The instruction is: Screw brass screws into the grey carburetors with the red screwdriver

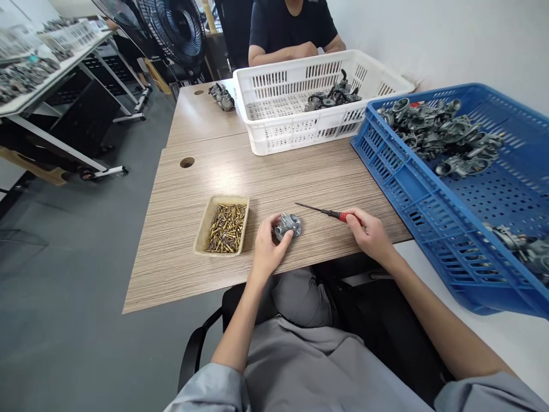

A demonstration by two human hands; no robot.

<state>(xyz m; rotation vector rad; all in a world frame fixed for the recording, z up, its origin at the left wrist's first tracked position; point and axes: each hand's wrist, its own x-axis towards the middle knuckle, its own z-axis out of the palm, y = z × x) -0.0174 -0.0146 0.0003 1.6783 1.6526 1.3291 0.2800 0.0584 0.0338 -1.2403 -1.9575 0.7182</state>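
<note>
My left hand grips a small grey metal carburetor part that rests on the wooden table near its front edge. My right hand is closed round the red handle of a thin screwdriver, whose dark shaft lies low over the table and points left and away, its tip a little beyond the part. A shallow beige tray of small brass screws sits just left of my left hand.
A blue crate of grey metal parts stands at the right, a white basket with a few parts behind the table's middle. Another person in a dark shirt sits across. A fan and side tables stand at left.
</note>
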